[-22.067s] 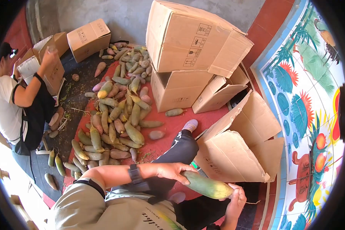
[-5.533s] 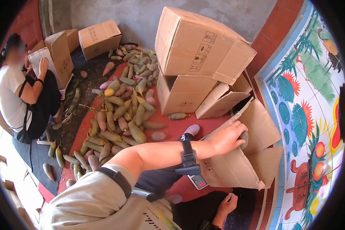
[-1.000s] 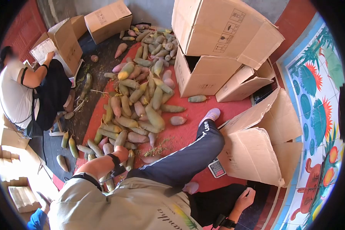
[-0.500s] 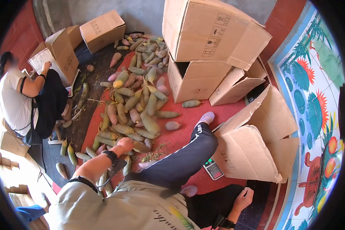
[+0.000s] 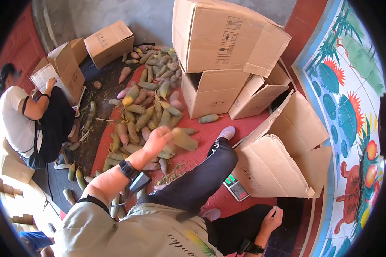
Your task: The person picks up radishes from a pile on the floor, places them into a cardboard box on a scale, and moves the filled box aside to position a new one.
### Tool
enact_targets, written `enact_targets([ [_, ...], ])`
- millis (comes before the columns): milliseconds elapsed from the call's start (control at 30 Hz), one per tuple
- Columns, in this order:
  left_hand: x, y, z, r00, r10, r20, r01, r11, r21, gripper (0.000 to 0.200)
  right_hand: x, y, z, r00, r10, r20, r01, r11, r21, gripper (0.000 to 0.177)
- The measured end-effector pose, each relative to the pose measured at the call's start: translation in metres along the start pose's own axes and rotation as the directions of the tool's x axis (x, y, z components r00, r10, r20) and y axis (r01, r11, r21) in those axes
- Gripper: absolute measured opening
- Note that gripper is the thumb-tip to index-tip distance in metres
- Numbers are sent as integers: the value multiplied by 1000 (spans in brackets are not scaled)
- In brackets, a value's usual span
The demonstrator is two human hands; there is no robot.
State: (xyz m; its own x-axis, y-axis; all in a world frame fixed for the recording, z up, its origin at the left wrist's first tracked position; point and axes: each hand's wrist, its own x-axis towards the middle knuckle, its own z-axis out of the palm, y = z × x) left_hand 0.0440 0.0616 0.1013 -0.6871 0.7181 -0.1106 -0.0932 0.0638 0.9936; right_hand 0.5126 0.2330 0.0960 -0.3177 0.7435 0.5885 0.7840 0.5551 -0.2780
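Note:
My left hand point(image 5: 158, 140) is closed on one end of a greenish radish point(image 5: 185, 139), raised above the front right of a heap of radishes point(image 5: 137, 122). The radish points to the right and is slightly blurred. My right hand point(image 5: 272, 219) rests on my dark-clad knee, its fingers curled; whether anything is in them is hidden. Beyond that knee, a large open carton point(image 5: 274, 165) stands over a scale point(image 5: 236, 187) with a lit green display.
Stacked cartons point(image 5: 218, 92) stand behind the heap on the red mat point(image 5: 210, 128). At the left a seated person point(image 5: 23, 113) has a hand on a carton point(image 5: 66, 70). A painted tile wall point(image 5: 347, 115) runs along the right.
My left hand has risen from the heap and moved up and right with a radish in it. The view has shifted slightly. My right hand stays on my knee.

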Motion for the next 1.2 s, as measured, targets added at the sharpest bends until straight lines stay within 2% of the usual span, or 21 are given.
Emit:
enact_targets([
  [67,6,24,9,1000,-7,16,7,1000,9,14,0,1,1,1000,-9,-13,9,1000,1,8],
  [133,14,36,16,992,123,12,-123,991,61,15,0,0,1,999,-19,-31,19,1000,3,7],
  [167,15,48,21,991,134,10,-134,988,75,14,0,-1,2,999,-9,-33,9,1000,-9,7],
  [200,10,69,26,996,87,27,-88,996,30,14,0,-1,2,999,-4,-33,4,1000,1,7],
  [267,11,85,39,995,101,5,-98,973,-211,14,-1,1,3,999,-9,-43,8,1000,-18,6],
  [333,12,96,41,981,190,41,-183,974,-132,14,1,-5,-2,999,-18,-29,17,999,-29,5],
  [367,12,103,45,959,270,80,-256,954,-153,13,1,-6,-3,1000,-3,-24,2,999,-47,5],
  [400,5,116,53,961,268,74,-246,944,-221,13,2,-7,-3,1000,-7,-26,6,1000,-31,5],
  [533,7,134,74,884,448,136,-377,853,-361,13,3,-9,-4,999,13,-30,-13,1000,21,3],
  [633,-1,154,99,894,431,122,-345,836,-426,13,2,-9,-5,999,39,-19,-39,999,15,3],
  [700,1,160,111,826,533,184,-392,777,-492,12,3,-9,-4,999,39,-24,-39,999,13,3],
  [800,-3,171,141,841,520,153,-366,753,-547,12,4,-9,-4,998,51,-20,-51,999,17,3],
  [833,-2,171,147,810,553,198,-386,755,-530,12,4,-9,-4,999,45,-20,-45,999,18,3],
  [933,-1,173,173,804,544,238,-378,779,-501,11,3,-7,-2,999,37,-20,-36,999,18,3],
  [1000,-7,179,191,819,498,285,-289,787,-544,10,3,-7,-2,999,34,-21,-34,999,22,2],
  [1067,2,171,209,734,597,324,-372,752,-544,9,4,-10,-3,999,45,-17,-45,999,14,2],
  [1133,-1,174,224,755,530,386,-331,816,-474,11,3,-9,-3,999,49,-20,-48,999,19,2],
  [1200,5,164,243,685,609,400,-464,788,-405,11,3,-9,-2,999,48,-23,-47,999,25,2],
])
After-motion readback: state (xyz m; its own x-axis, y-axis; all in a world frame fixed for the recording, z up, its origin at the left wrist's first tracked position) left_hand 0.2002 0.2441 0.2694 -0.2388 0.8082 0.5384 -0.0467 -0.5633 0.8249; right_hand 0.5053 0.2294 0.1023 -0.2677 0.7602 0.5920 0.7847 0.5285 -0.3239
